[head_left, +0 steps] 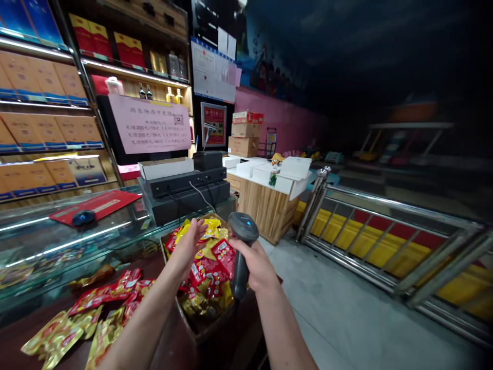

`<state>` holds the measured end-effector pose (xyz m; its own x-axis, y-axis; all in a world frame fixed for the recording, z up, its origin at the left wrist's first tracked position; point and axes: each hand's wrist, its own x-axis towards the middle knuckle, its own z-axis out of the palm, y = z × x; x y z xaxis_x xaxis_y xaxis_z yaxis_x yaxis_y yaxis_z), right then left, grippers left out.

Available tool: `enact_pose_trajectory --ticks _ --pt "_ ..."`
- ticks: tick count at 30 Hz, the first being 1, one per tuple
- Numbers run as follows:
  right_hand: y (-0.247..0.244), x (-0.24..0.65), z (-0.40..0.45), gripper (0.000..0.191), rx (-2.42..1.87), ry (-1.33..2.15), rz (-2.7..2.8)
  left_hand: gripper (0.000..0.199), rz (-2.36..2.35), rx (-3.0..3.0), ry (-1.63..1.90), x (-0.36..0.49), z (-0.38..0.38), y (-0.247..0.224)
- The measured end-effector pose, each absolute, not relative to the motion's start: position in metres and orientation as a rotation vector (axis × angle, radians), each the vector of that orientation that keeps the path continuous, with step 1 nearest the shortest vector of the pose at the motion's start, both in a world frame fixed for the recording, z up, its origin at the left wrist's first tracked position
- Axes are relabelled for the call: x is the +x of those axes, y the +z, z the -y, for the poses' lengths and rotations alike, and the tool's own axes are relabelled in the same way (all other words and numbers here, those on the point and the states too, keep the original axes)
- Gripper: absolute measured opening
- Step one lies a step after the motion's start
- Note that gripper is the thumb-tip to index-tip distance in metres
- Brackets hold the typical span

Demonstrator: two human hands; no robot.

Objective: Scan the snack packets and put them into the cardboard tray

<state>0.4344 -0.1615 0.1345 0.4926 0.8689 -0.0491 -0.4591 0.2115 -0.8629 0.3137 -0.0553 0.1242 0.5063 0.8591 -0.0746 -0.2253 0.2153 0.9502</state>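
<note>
My right hand [256, 259] is wrapped around the handle of a dark grey barcode scanner [239, 270], which stands upright with a small blue light on its head. Below and behind it is a cardboard box [196, 333] filled with red and yellow snack packets [208, 270]. Over the box's left side hovers my left hand [188, 244], fingers stretched out and apart, with nothing visible in it. More snack packets, red ones [110, 293] and gold ones [57, 334], lie loose on the dark brown surface to the left, partly covered by my left forearm.
A glass counter [80, 241] bears a computer mouse [83, 218] on a red mat and a black cash drawer [185, 192]. Shelves with boxes and bottles rise behind. To the right stand a wooden counter [262, 208] and a metal railing [385, 205] on the grey floor.
</note>
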Motion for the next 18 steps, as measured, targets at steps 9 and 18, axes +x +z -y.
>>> enact_pose_trajectory --ticks 9,18 --pt "0.125 0.378 0.146 0.032 -1.021 1.037 0.702 0.064 -0.779 1.028 0.922 0.237 0.056 0.109" --pt "0.105 0.28 0.105 0.029 -1.036 1.251 0.842 0.056 -1.006 0.835 1.163 0.106 0.03 0.084"
